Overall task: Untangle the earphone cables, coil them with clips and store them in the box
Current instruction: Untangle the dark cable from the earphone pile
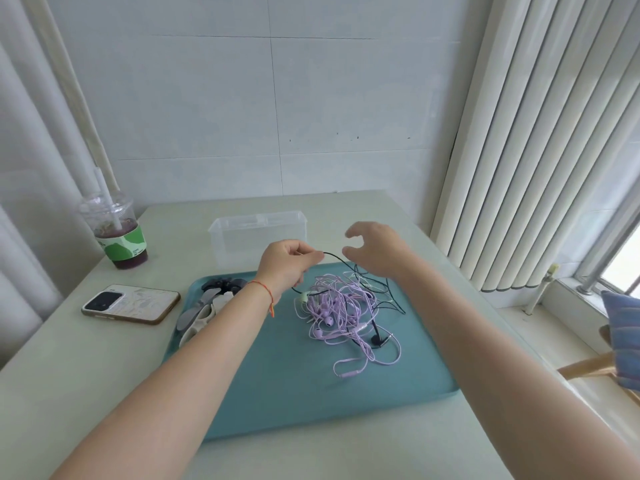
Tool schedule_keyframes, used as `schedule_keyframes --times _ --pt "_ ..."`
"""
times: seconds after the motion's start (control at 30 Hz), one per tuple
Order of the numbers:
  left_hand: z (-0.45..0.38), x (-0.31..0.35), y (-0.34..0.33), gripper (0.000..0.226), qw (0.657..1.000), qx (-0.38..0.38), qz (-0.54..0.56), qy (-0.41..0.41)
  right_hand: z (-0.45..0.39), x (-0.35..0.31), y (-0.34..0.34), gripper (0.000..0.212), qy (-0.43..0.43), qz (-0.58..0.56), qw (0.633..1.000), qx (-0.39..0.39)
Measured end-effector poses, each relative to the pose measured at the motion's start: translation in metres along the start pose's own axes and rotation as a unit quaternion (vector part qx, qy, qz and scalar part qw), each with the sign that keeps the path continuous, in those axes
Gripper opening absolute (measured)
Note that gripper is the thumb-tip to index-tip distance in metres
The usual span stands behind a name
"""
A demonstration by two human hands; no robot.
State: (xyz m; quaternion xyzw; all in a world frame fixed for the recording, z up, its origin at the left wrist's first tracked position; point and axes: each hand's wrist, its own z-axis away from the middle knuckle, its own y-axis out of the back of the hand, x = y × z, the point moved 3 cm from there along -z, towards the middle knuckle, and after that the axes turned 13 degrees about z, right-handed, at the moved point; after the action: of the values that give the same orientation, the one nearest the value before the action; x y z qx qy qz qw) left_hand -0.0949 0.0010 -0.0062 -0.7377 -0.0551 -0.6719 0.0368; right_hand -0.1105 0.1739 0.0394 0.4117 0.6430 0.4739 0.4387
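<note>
Forearms reach over the teal tray (277,393); left hand (289,263) pinches the black cable (337,258) above the purple tangle (337,311), right hand (377,249) open beside. Draw slowly, freeing loops.

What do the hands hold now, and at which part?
The left hand pinches the black cable along its wire, above the tangle. The right hand holds nothing.

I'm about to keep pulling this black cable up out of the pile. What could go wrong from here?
1. The thin black earphone cable pinched by the left hand still runs into the tangled purple earphone cables; pulling harder may tighten knots or drag the heap off the teal plastic tray.
2. The right hand is open, holding nothing, so the pile is not pinned.
</note>
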Motion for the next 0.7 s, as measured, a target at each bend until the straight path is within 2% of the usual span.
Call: schedule_keyframes --times 0.1,0.2,0.3,0.43,0.57,0.7 --pt "0.004 0.003 -0.001 0.018 1.000 -0.016 0.006 0.005 0.001 -0.027 -0.001 0.029 0.095 -0.038 0.995 -0.004" --pt "0.006 0.002 0.003 0.023 1.000 -0.008 0.012 0.012 -0.001 -0.040 -0.006 0.034 0.105 0.003 0.994 -0.005" --pt "0.006 0.001 0.007 0.015 1.000 -0.015 0.018 0.017 -0.005 -0.039 -0.008 0.023 0.106 0.009 0.994 0.001" --pt "0.008 -0.007 0.009 0.007 0.998 -0.044 0.037 0.028 -0.005 -0.031 -0.005 0.013 0.066 -0.058 0.995 0.036" --pt "0.011 -0.018 0.006 0.002 0.996 -0.061 0.045 0.039 -0.005 -0.018 0.001 0.011 0.006 -0.121 0.985 0.125" --pt "0.012 -0.018 0.001 0.004 0.997 -0.071 0.011 0.023 -0.007 -0.010 0.001 0.011 -0.030 -0.156 0.976 0.149"
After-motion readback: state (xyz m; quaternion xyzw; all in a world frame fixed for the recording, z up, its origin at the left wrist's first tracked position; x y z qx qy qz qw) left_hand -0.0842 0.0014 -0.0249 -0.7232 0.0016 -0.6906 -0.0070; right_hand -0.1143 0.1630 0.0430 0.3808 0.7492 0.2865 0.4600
